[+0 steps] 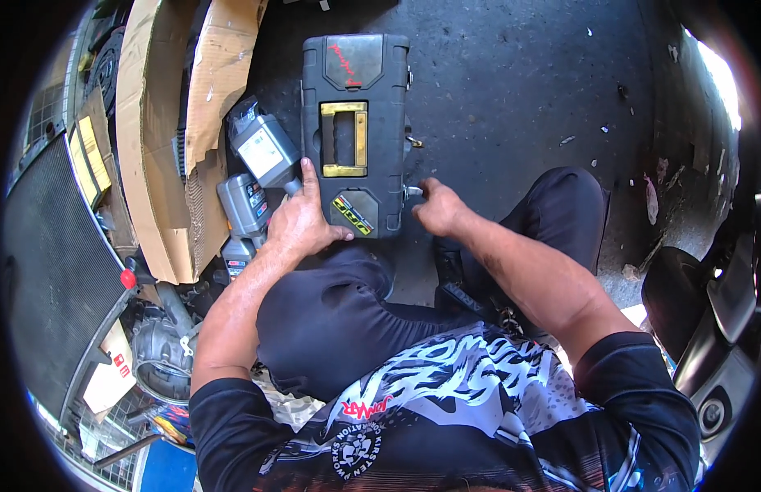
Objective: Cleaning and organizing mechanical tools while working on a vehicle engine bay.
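Note:
A black plastic toolbox [384, 123] lies in front of me, with a yellow-and-black handle [345, 139] folded into its lid. My left hand [300, 217] is braced against the near left corner of the box, open, index finger stretched along the side and thumb over the near edge. On the right side, my right hand [443, 208] has its thumb and index finger closed at the metal latch [412, 191] nearest me; its other fingers are curled and partly hidden. Further along that side hangs a small brass padlock [415, 143]. The lid is down, so the contents are hidden.
Grey plastic bottles [266, 152] stand close to the left of the toolbox. Beyond them is a torn cardboard box [155, 156]. A metal engine part [161, 348] lies at lower left. Dark floor [512, 90] with small scraps extends right; a vehicle part [729, 312] is at far right.

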Motion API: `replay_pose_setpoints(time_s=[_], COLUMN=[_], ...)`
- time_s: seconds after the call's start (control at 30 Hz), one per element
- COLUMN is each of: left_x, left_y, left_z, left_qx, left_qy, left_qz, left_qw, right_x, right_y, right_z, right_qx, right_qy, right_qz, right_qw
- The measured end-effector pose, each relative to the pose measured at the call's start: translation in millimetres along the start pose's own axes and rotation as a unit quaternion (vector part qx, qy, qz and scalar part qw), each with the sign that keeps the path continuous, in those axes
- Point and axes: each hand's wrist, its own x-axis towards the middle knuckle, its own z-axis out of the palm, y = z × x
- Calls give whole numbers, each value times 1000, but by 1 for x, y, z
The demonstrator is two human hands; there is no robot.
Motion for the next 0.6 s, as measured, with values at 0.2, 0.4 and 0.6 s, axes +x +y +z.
replay_pose_setpoints(time_s=[0.2,0.4,0.6], left_x=[2,-1,4], left_y=[-2,8,9], left_z=[2,-6,-7], left_qx=[-15,-4,-25], left_qy=[16,-22,-4], left_qz=[9,-26,-4], left_qw=[1000,999,1000], right_x=[31,40,59], right_y=[2,-13,11], right_z=[10,-21,-31], right_qx=[181,67,86], right_qy=[-150,-237,328], right_qz=[12,43,-186], right_qw=[972,968,922])
